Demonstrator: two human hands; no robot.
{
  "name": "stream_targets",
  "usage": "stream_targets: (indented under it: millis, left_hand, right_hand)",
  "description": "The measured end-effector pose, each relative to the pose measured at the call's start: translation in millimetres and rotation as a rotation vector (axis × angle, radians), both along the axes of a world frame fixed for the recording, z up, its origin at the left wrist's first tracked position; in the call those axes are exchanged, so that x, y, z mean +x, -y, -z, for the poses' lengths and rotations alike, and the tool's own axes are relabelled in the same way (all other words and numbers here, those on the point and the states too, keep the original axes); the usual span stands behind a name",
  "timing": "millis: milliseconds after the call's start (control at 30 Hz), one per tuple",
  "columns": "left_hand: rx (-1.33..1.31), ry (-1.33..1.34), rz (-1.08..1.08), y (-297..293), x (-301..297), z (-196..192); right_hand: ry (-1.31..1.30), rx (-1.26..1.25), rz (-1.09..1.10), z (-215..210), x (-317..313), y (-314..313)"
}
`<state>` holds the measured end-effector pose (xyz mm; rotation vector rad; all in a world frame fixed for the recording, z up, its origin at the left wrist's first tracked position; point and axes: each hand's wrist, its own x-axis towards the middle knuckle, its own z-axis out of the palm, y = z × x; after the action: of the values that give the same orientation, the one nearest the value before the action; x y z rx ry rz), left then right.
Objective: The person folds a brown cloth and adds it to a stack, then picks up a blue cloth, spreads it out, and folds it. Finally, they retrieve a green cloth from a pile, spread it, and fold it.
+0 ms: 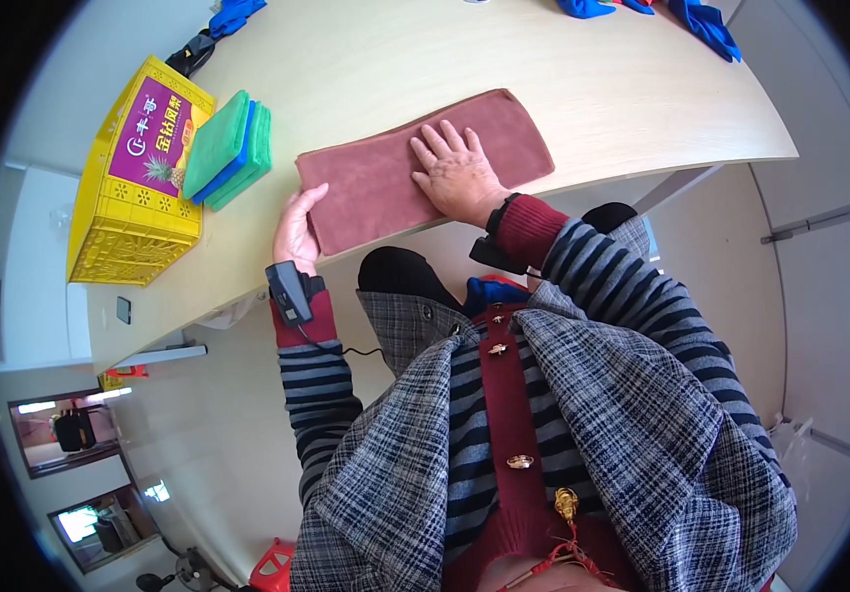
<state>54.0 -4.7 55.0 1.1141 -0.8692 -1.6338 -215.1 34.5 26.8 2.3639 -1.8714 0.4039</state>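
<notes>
Lying right of the yellow crate (pixel 137 223), the folded brown cloth (pixel 369 185) sits beneath the flat, spread right hand (pixel 459 180), which grips nothing; the left hand (pixel 296 231) touches its crate-side edge, fingers largely hidden, grip impossible to tell.

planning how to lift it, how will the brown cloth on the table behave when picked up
The brown cloth is probably floppy, since its surface looks soft and its edges bend slightly. It may fall open if lifted by one layer, as its far edge seems doubled. It is likely light, lying thin and flat.
</notes>
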Motion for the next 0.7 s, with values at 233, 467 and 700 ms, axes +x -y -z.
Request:
stream_targets:
  millis: [233,467,700]
  left_hand:
    - [-0.226,0.045,0.088,-8,-55,-67]
    - [-0.318,0.170,0.288,34,-133,-77]
    - [-0.149,0.556,0.446,45,-227,-59]
  right_hand:
    - [0.004,-0.007,-0.001,0,15,-2]
    - [0.008,0.073,-0.142,-22,-11,-27]
    - [0.065,-0.143,-0.337,3,-51,-85]
